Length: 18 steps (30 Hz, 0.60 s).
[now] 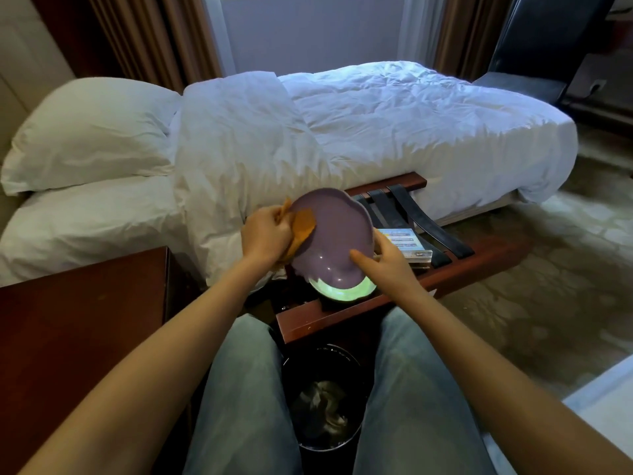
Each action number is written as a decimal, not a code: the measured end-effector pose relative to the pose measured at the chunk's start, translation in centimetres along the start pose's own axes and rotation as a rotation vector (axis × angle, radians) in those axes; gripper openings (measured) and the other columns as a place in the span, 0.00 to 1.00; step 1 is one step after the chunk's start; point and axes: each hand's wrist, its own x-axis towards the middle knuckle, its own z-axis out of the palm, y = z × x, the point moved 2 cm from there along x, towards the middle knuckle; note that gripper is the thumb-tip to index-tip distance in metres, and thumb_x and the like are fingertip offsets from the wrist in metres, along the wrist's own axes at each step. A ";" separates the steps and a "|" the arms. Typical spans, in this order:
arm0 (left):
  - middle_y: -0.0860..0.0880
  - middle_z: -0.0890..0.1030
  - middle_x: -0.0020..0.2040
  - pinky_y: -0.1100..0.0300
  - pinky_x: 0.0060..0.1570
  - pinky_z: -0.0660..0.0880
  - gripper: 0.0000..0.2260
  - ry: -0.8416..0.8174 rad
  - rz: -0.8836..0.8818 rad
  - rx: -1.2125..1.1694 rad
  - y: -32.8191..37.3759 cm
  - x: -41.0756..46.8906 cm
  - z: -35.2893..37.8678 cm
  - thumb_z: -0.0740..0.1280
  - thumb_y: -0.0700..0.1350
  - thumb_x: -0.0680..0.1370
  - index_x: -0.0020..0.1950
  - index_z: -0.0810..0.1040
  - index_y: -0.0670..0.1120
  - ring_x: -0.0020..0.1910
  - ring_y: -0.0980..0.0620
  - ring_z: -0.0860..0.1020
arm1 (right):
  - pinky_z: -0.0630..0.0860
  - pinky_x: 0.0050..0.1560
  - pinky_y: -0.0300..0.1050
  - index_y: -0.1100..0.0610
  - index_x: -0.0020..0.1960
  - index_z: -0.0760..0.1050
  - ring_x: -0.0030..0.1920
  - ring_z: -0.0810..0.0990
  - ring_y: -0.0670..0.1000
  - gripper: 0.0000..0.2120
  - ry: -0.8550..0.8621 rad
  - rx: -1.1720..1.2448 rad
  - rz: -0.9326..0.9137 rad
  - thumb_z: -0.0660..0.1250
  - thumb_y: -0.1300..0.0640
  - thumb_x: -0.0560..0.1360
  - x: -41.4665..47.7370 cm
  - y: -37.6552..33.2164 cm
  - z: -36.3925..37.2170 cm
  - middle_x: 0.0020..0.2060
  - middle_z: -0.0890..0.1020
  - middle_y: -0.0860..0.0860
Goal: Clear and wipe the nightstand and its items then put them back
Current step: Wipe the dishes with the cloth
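A purple scalloped plate [337, 234] is held tilted above a wooden luggage rack [346, 318]. My right hand [385, 262] grips the plate's right rim, thumb on its inner face. My left hand [265, 236] grips an orange cloth [303, 226] and presses it on the plate's left edge. Under the plate lies a pale green plate [342, 291]. The dark wood nightstand [78, 323] stands at the lower left with its top bare.
A clear acrylic card stand [406, 243] sits on the rack's black straps [424, 217]. A black waste bin [323, 402] with a liner stands between my knees. The white bed [308, 138] fills the far side; carpeted floor lies to the right.
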 end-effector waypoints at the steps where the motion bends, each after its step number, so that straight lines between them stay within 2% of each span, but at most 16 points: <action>1: 0.52 0.69 0.25 0.56 0.32 0.58 0.18 -0.020 -0.028 -0.005 -0.5 -0.3 0.4 0.62 0.47 0.78 0.28 0.69 0.46 0.37 0.41 0.76 | 0.73 0.54 0.42 0.56 0.69 0.65 0.56 0.76 0.50 0.20 0.038 0.072 -0.001 0.61 0.61 0.78 -0.5 0.5 0.5 0.53 0.75 0.46; 3: 0.50 0.72 0.27 0.56 0.32 0.59 0.16 -0.054 -0.009 -0.007 -0.9 -1.2 0.9 0.62 0.47 0.78 0.30 0.72 0.46 0.37 0.42 0.76 | 0.71 0.55 0.43 0.58 0.70 0.63 0.55 0.73 0.48 0.18 0.127 0.081 -0.008 0.56 0.63 0.80 -0.9 0.9 1.1 0.54 0.73 0.48; 5: 0.49 0.75 0.33 0.58 0.34 0.61 0.13 -0.051 0.084 -0.004 -0.8 -1.7 0.8 0.62 0.47 0.78 0.34 0.76 0.50 0.38 0.44 0.76 | 0.70 0.56 0.45 0.59 0.70 0.63 0.54 0.71 0.48 0.18 0.141 0.005 -0.008 0.54 0.63 0.80 -0.6 0.9 1.1 0.53 0.72 0.49; 7: 0.47 0.79 0.43 0.59 0.37 0.64 0.08 -0.020 0.220 0.034 -0.1 -1.6 0.1 0.63 0.47 0.78 0.48 0.82 0.48 0.42 0.46 0.77 | 0.71 0.55 0.50 0.58 0.67 0.66 0.51 0.73 0.51 0.16 0.070 -0.114 -0.031 0.54 0.64 0.80 -0.1 0.7 0.8 0.50 0.73 0.50; 9: 0.46 0.80 0.47 0.58 0.39 0.68 0.10 0.026 0.376 0.068 1.2 -1.3 -0.7 0.64 0.48 0.77 0.55 0.81 0.47 0.44 0.44 0.78 | 0.73 0.52 0.54 0.59 0.64 0.67 0.49 0.75 0.56 0.15 0.014 -0.189 -0.057 0.54 0.66 0.79 0.2 0.5 0.7 0.47 0.75 0.54; 12: 0.44 0.82 0.46 0.56 0.35 0.74 0.12 0.057 0.752 0.135 4.1 -1.5 -1.5 0.61 0.46 0.75 0.51 0.82 0.46 0.39 0.40 0.80 | 0.74 0.49 0.56 0.59 0.63 0.68 0.47 0.76 0.59 0.17 -0.037 -0.223 -0.091 0.55 0.70 0.76 0.5 0.0 0.9 0.45 0.78 0.58; 14: 0.44 0.81 0.45 0.56 0.30 0.75 0.13 0.029 0.928 0.267 4.5 -1.0 -1.5 0.59 0.46 0.74 0.50 0.81 0.45 0.36 0.41 0.79 | 0.72 0.44 0.51 0.57 0.61 0.69 0.43 0.75 0.55 0.19 -0.047 -0.213 -0.096 0.54 0.72 0.74 0.6 -0.3 0.6 0.41 0.76 0.53; 16: 0.44 0.81 0.46 0.55 0.26 0.75 0.12 -0.007 0.954 0.383 3.3 0.0 -1.3 0.59 0.48 0.75 0.52 0.79 0.46 0.35 0.40 0.78 | 0.71 0.45 0.50 0.57 0.62 0.69 0.43 0.74 0.53 0.16 -0.067 -0.276 -0.095 0.54 0.68 0.77 0.9 -0.7 0.3 0.42 0.76 0.52; 18: 0.44 0.81 0.46 0.53 0.26 0.74 0.14 -0.033 0.848 0.404 1.7 0.3 -0.9 0.58 0.51 0.76 0.52 0.79 0.46 0.36 0.39 0.79 | 0.73 0.48 0.53 0.57 0.62 0.69 0.46 0.75 0.56 0.14 -0.083 -0.361 -0.094 0.53 0.63 0.79 1.2 -0.9 0.2 0.45 0.76 0.53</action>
